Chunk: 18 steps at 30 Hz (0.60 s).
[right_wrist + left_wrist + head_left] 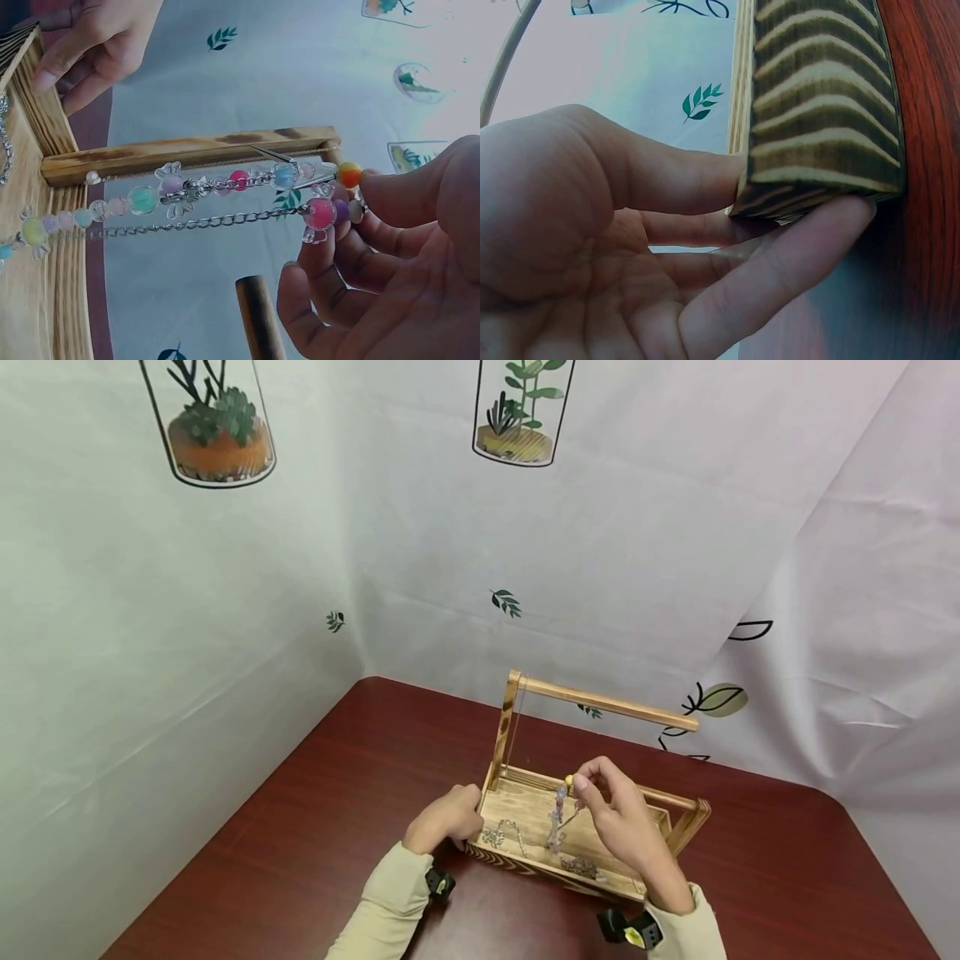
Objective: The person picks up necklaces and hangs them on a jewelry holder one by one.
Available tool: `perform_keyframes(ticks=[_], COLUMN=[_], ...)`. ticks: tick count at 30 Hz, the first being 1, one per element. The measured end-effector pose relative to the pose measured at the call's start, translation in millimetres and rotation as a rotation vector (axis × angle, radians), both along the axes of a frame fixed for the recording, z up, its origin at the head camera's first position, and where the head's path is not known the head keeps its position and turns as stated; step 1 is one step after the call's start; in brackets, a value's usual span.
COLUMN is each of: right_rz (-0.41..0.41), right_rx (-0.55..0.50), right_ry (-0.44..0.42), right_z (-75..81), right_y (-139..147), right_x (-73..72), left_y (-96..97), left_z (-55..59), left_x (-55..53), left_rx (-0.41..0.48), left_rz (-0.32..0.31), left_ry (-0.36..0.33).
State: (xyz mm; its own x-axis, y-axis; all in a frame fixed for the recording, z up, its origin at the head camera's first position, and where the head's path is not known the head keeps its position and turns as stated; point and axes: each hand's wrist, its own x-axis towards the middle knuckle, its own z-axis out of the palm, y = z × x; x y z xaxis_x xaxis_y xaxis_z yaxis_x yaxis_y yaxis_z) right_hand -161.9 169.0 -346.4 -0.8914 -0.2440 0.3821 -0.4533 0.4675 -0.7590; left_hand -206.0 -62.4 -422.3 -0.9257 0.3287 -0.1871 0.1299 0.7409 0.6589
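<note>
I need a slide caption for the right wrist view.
Right hand pinches a colourful beaded strand; left hand holds the wooden tray.

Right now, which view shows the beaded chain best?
Right wrist: it shows the beaded chain close up, beads and metal links distinct. Head shows it small, held by the right hand. Left wrist misses it, showing the wooden box instead.

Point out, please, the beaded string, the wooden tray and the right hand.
Beaded string [142, 200], right wrist view: a green bead.
Wooden tray [527, 804], head view: its bare floor.
Right hand [626, 827], head view: the hand's middle.
</note>
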Motion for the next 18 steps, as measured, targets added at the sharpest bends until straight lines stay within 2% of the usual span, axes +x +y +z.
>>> perform_keyframes(ticks=[6,12,18], right_rz=[-0.004,0.013,0.005], right_rx=[0.012,-0.017,-0.029], right_ry=[0.03,0.094,0.112], right_z=[6.9,21.5,30.7], right_y=[-1.6,-5.8,-9.5], right_x=[-4.9,-5.5,-8.7], left_y=[-0.4,-0.7,-0.8], left_z=[-0.4,-0.6,-0.6], left_x=[0.2,-0.2,0.3], left_rx=[-0.001,0.0,0.001], left_rz=[-0.001,-0.006,-0.004], left_ry=[0.002,0.013,0.006])
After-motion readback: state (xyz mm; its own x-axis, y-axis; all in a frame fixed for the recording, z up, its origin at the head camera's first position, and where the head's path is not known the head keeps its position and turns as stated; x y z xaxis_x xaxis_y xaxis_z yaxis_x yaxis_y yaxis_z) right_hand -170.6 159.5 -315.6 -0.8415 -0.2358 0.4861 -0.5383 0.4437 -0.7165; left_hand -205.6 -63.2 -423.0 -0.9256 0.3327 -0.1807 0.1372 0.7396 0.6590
